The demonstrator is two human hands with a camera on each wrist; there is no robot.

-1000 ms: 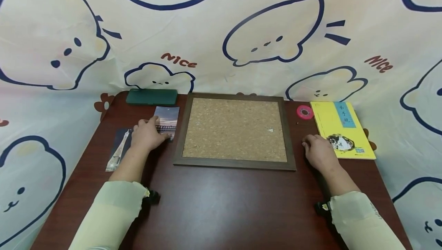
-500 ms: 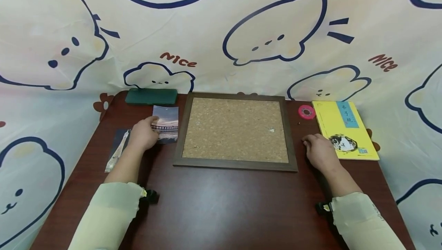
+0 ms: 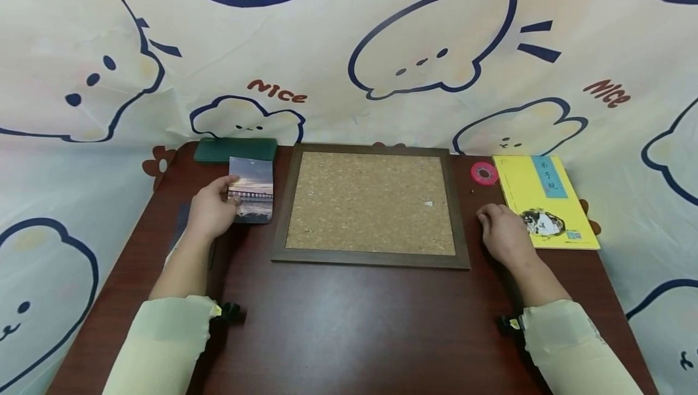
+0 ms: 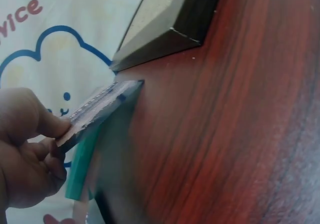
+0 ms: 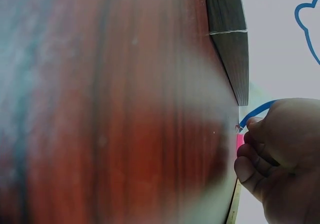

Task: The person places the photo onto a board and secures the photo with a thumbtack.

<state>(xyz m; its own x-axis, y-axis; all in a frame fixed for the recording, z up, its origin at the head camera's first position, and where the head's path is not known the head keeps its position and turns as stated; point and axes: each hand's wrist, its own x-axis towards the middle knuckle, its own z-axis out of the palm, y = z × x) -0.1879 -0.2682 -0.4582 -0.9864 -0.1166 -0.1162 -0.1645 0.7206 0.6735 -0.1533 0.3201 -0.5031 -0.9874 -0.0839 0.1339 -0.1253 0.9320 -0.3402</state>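
Note:
The left hand [image 3: 211,210] pinches the left edge of a photo card [image 3: 252,192] showing a pier under a cloudy sky. In the left wrist view, thumb and fingers of the left hand [image 4: 32,144] hold the card [image 4: 102,107] tilted above the dark red table. The right hand [image 3: 507,234] rests on the table between the framed cork board [image 3: 371,204] and a yellow book [image 3: 551,201], fingers loosely curled. In the right wrist view the right hand [image 5: 280,159] holds nothing visible. A second, dark card [image 3: 182,223] lies mostly hidden under the left forearm.
A green case [image 3: 235,149] stands at the back left, behind the held card. A pink roll [image 3: 484,173] lies at the back right beside the book. The patterned cloth [image 3: 327,37] hangs behind the table [image 3: 360,328].
The left hand has lifted the pier card off the table and shifted it slightly left, now gripping its left edge. The right hand has stayed nearly in place.

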